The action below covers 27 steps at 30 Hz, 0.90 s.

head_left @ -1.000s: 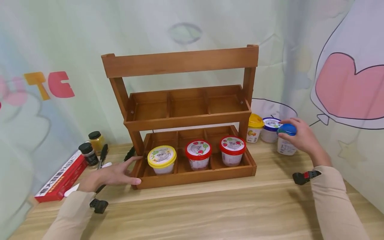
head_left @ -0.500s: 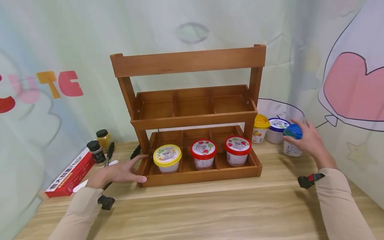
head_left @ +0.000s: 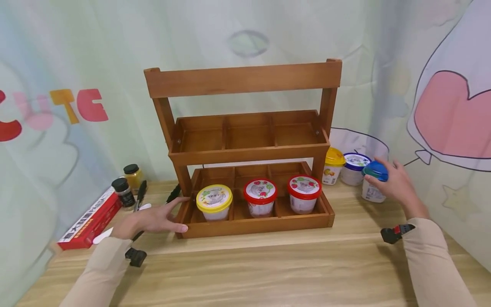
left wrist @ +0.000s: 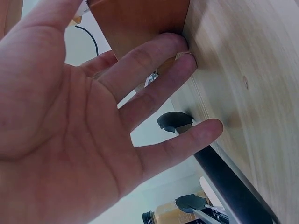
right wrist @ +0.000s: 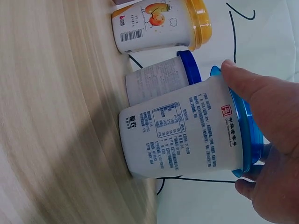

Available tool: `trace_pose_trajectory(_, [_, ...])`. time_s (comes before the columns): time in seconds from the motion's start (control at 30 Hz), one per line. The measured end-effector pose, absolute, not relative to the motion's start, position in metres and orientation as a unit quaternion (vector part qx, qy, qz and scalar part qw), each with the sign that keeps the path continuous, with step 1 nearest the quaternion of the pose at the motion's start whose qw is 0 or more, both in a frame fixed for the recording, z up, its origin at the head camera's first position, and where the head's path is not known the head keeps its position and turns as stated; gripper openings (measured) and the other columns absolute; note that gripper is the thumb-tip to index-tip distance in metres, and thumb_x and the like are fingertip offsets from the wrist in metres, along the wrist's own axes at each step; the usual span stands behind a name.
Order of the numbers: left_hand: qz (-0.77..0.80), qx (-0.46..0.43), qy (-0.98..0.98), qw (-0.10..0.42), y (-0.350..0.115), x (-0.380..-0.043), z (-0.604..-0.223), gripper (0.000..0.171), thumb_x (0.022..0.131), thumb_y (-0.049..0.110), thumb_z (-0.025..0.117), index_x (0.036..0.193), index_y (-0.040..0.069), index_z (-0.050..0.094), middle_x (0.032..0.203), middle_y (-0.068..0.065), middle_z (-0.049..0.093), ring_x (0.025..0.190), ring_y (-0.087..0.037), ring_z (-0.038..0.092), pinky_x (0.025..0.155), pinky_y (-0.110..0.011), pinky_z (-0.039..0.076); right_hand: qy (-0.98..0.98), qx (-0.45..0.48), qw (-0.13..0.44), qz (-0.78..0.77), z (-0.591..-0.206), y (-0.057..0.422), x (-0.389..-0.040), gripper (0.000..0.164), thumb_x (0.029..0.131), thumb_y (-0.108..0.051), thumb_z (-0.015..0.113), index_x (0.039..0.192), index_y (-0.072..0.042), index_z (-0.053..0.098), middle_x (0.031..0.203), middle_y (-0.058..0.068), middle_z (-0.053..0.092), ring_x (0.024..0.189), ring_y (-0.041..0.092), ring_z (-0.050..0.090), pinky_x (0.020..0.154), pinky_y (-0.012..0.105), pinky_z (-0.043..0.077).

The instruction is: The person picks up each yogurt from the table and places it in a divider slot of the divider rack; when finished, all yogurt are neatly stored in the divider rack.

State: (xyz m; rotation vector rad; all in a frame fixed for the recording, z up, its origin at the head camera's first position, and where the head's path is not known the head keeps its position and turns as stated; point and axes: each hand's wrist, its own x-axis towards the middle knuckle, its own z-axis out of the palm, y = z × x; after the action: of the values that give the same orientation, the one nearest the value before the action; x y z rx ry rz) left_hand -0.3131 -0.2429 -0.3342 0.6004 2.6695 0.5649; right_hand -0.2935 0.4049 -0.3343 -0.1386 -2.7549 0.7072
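Note:
On the right in the head view, my right hand [head_left: 399, 185] pinches the blue lid [right wrist: 250, 135] of a white yogurt cup [right wrist: 180, 130] from above, thumb on one side and fingers on the other. The cup stands upright at the table surface. My left hand [head_left: 155, 219] touches the left end of a two-tier wooden rack [head_left: 249, 152], thumb at its front board and fingers spread along its side. In the rack's lower tier sit a yellow-lidded tub [head_left: 214, 202] and two red-lidded tubs, one in the middle [head_left: 260, 197] and one at the right.
Behind the right hand stand a yellow-lidded cup [head_left: 333, 166] and a dark-blue-lidded tub [head_left: 354, 168]. Black-tipped tongs [left wrist: 229, 182], a red pasta box [head_left: 90, 219] and two jars with black lids [head_left: 123, 192] lie or stand left of the rack. A printed curtain hangs behind.
The head view has turned slightly left, so everything sits further right in it. The right hand stays at the blue lid and the left at the rack's end.

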Motion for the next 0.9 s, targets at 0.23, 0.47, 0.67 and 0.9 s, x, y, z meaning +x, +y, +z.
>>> trace_pose_trajectory(0.23, [0.211, 0.212, 0.937, 0.179, -0.242, -0.312, -0.333, 0.103, 0.085, 0.056, 0.074, 0.157, 0.009, 0.017, 0.146, -0.035, 0.041, 0.126, -0.048, 0.051, 0.099, -0.063, 0.042, -0.958, -0.046, 0.140, 0.247, -0.330, 0.403, -0.290, 0.078, 0.098, -0.054, 0.056, 0.152, -0.003, 0.033, 0.146, 0.048, 0.014, 0.123, 0.068, 0.026, 0.094, 0.080, 0.030])
trace_pose_trajectory(0.47, [0.223, 0.213, 0.934, 0.182, -0.241, -0.312, -0.332, 0.104, 0.085, 0.056, 0.074, 0.157, 0.009, 0.016, 0.146, -0.036, 0.040, 0.127, -0.050, 0.050, 0.102, -0.062, 0.041, -0.958, -0.042, 0.135, 0.249, -0.324, 0.402, -0.286, 0.077, 0.095, -0.055, 0.061, 0.146, -0.001, 0.041, 0.147, 0.045, 0.018, 0.126, 0.066, 0.026, 0.095, 0.079, 0.031])
trace_pose_trajectory(0.67, [0.217, 0.209, 0.935, 0.186, -0.242, -0.311, -0.333, 0.104, 0.085, 0.057, 0.074, 0.157, 0.009, 0.016, 0.146, -0.036, 0.040, 0.128, -0.051, 0.049, 0.102, -0.063, 0.040, -0.962, -0.028, 0.140, 0.234, -0.325, 0.400, -0.287, 0.073, 0.095, -0.053, 0.062, 0.142, 0.000, 0.045, 0.147, 0.044, 0.021, 0.128, 0.066, 0.025, 0.097, 0.079, 0.028])
trace_pose_trajectory(0.9, [0.207, 0.206, 0.938, 0.186, -0.242, -0.312, -0.332, 0.104, 0.085, 0.058, 0.073, 0.158, 0.011, 0.016, 0.151, -0.035, 0.034, 0.132, -0.052, 0.044, 0.103, -0.066, 0.038, -0.962, -0.031, 0.139, 0.232, -0.322, 0.396, -0.288, 0.073, 0.094, -0.053, 0.065, 0.140, 0.000, 0.047, 0.148, 0.044, 0.019, 0.129, 0.066, 0.023, 0.097, 0.080, 0.027])
